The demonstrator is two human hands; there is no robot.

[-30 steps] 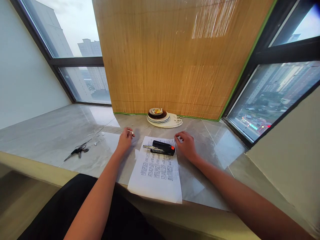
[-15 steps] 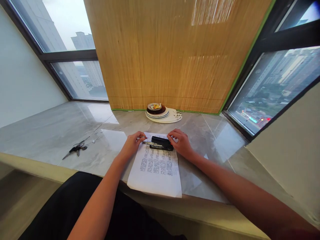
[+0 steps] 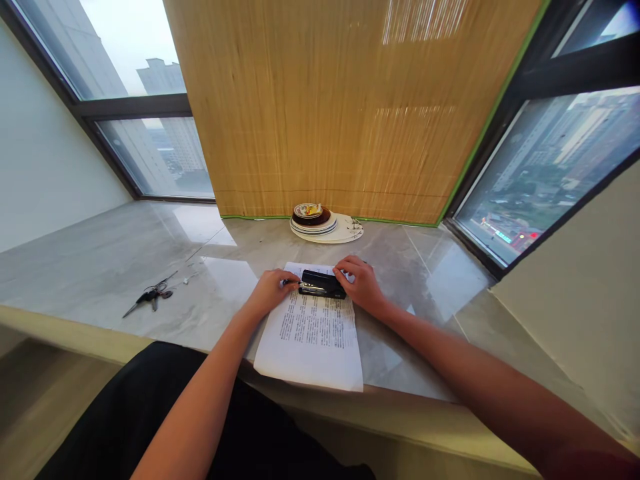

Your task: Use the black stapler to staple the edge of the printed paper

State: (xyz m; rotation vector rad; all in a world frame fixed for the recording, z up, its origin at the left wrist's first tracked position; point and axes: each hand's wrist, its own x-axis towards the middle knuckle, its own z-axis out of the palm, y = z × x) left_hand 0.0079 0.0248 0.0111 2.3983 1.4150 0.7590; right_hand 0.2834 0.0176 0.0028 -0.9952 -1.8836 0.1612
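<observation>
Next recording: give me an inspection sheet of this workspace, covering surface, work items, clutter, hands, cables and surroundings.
Surface: grey marble-look ledge, glossy, with window reflections.
Work items: black stapler lying across the top of a printed paper sheet; the sheet's near edge reaches the ledge's front edge.
Clutter: bunch of keys to the left; stack of plates at the back by the blind.
Hands: left hand at the stapler's left end, right hand at its right end, both touching it; grip on it cannot be told.
Cables: nothing seen.
Surroundings: bamboo blind with green edging, windows on both sides showing city buildings, white wall at left.
</observation>
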